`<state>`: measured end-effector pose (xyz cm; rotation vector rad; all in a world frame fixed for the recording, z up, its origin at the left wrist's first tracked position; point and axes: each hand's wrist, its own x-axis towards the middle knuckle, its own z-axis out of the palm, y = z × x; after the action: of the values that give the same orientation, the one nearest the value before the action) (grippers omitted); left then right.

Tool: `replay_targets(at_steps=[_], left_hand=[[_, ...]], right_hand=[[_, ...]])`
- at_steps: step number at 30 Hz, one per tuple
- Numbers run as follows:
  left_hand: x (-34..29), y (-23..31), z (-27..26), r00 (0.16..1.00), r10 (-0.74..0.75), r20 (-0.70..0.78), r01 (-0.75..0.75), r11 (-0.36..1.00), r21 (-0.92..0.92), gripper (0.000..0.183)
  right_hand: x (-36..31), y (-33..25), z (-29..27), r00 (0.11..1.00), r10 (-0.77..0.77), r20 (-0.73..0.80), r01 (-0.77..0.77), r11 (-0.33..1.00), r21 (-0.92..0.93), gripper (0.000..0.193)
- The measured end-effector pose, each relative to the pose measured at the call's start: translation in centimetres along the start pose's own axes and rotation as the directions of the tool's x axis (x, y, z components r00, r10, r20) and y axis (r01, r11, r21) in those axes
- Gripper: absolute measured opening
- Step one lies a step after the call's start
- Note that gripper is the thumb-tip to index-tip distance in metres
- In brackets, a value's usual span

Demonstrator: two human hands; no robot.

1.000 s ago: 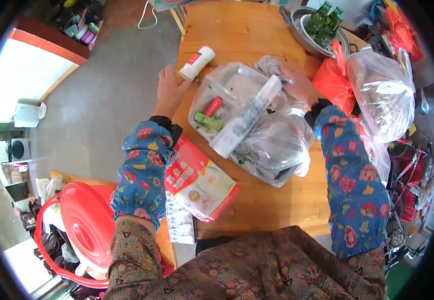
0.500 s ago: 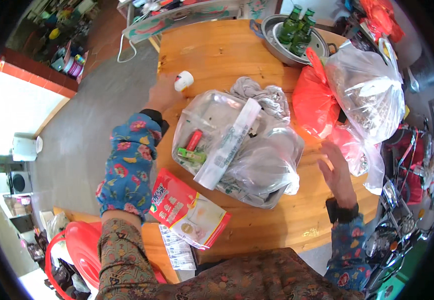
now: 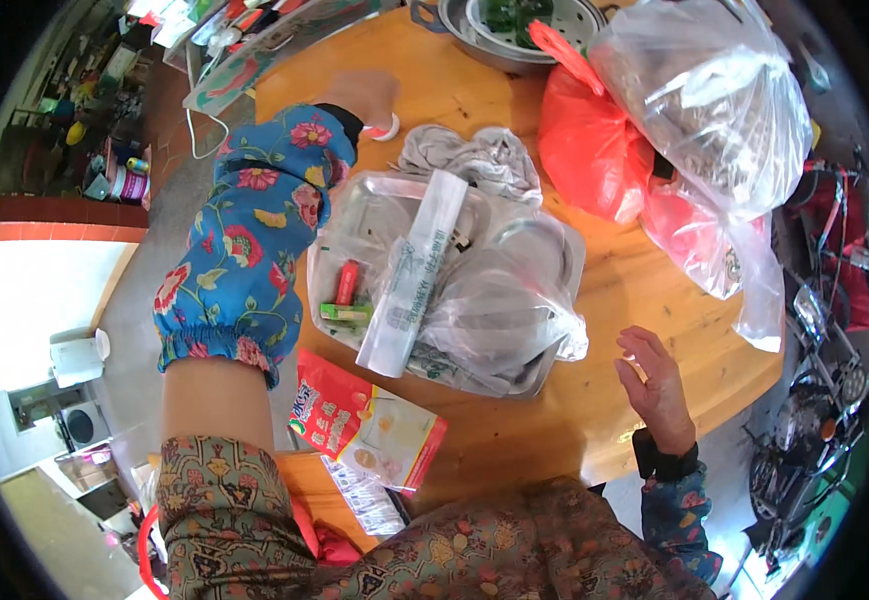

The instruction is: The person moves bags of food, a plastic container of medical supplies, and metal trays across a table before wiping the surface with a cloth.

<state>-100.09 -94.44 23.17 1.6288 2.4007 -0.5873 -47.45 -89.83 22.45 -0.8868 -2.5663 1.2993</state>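
My left hand point(image 3: 365, 92) reaches over the far left part of the wooden table point(image 3: 515, 450). It is blurred, and its fingers cannot be made out. Close against it, partly hidden by the wrist, is a small white rounded object point(image 3: 385, 128) with a red mark; whether the hand grips it is unclear. Above the table's right side hovers my right hand point(image 3: 655, 385), fingers apart and holding nothing. Between the arms lies a metal tray point(image 3: 535, 380) bearing a rolled white plastic bag point(image 3: 417, 275), clear plastic point(image 3: 500, 310), a red item point(image 3: 348, 282) and a green one point(image 3: 345, 312).
A grey cloth point(image 3: 475, 160) touches the tray's far side. Red point(image 3: 595, 150) and clear bags point(image 3: 705, 110) sit at the right. Behind stands a metal basin point(image 3: 455, 22) with green bottles point(image 3: 515, 15). A red-and-white packet point(image 3: 365, 425) and white sachets point(image 3: 363, 497) lie near me.
My left hand has moved farther across the table, and the white rounded object has shifted rightward with it. My right hand stays open at the right side. The whole view has shifted.
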Motion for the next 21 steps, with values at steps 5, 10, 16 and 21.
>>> replay_targets(at_steps=[5,10,16,21], left_hand=[[-0.2,-0.5,0.8,0.882,0.084,-0.464,-0.111,0.993,-0.031,0.048],[-8.2,2.7,1.0,0.684,-0.023,-0.729,-0.202,0.954,-0.22,0.047],[-21.8,11.6,6.1,0.982,-0.17,0.076,0.179,0.744,-0.644,0.05],[-24.7,15.6,9.8,0.879,-0.469,-0.085,0.211,0.543,-0.813,0.054]], right_hand=[[0.4,-0.3,0.7,1.0,-0.027,0.0,0.027,0.997,0.078,0.026],[1.6,-1.6,3.2,0.999,-0.014,0.043,0.005,0.98,0.199,0.027],[1.9,1.1,7.4,0.991,0.13,0.037,-0.134,0.913,0.386,0.035],[2.3,-0.1,7.2,0.992,0.109,0.064,-0.125,0.934,0.336,0.036]])
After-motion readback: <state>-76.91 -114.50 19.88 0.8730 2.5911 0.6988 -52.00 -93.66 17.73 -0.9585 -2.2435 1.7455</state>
